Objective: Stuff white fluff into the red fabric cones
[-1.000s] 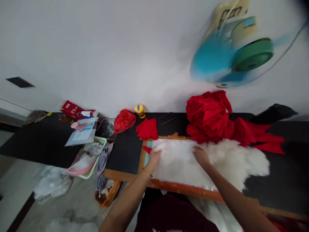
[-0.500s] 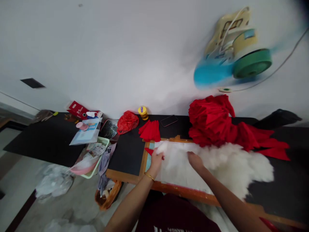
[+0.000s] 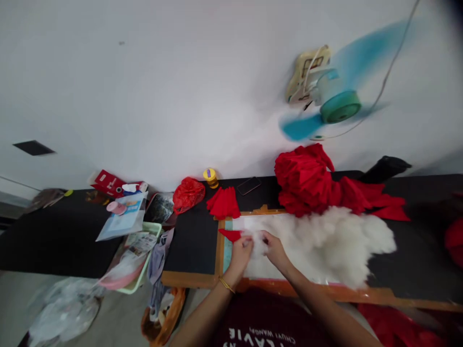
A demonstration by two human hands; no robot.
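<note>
A small tuft of white fiber stuffing [image 3: 258, 246] stretches between my two hands above a white sheet. My left hand [image 3: 241, 251] is closed, its fingertips pinching the tuft's left side. My right hand [image 3: 275, 249] is also closed, gripping the tuft from the right. Just beyond my left fingers is a small pointed red cloth piece [image 3: 229, 234], its right end hidden behind the hand; whether the hand touches it, I cannot tell. A large heap of loose white stuffing [image 3: 347, 238] spreads over the sheet to the right of my hands.
Behind the work area are a pleated stack of small red cloth pieces [image 3: 224, 202], a phone [image 3: 249, 185], a yellow jar [image 3: 210, 178] and a big red cloth pile [image 3: 306, 180]. A fan [image 3: 340, 107] spins on the wall. To the left stands a green basket [image 3: 156, 229].
My right hand has come left, close to my left hand, and now grips the stuffing too. The tuft is spread between both hands. The camera view has shifted.
</note>
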